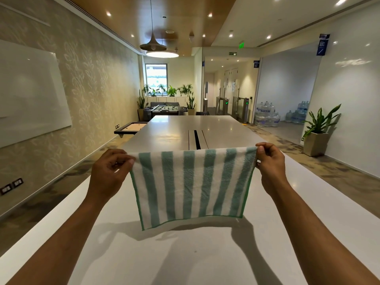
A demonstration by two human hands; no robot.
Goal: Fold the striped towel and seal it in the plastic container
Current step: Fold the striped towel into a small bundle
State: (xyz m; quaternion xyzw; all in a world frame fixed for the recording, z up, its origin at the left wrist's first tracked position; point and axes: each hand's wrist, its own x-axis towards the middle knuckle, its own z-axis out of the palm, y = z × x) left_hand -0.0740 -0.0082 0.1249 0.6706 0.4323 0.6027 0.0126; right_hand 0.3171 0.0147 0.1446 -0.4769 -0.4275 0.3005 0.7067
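Striped towel — held aloft over the white table, top corners pinched by left hand and right hand, top edge level between them, cloth hanging straight down — container unseen.

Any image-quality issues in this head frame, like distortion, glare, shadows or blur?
Head view: strong wide-angle distortion bows the walls and ceiling lines; ceiling lights glare off the glossy table and the whiteboard; the striped towel, pinched by the left hand and right hand, casts soft shadows on the tabletop below; towel and hands are sharp, with no motion blur evident.
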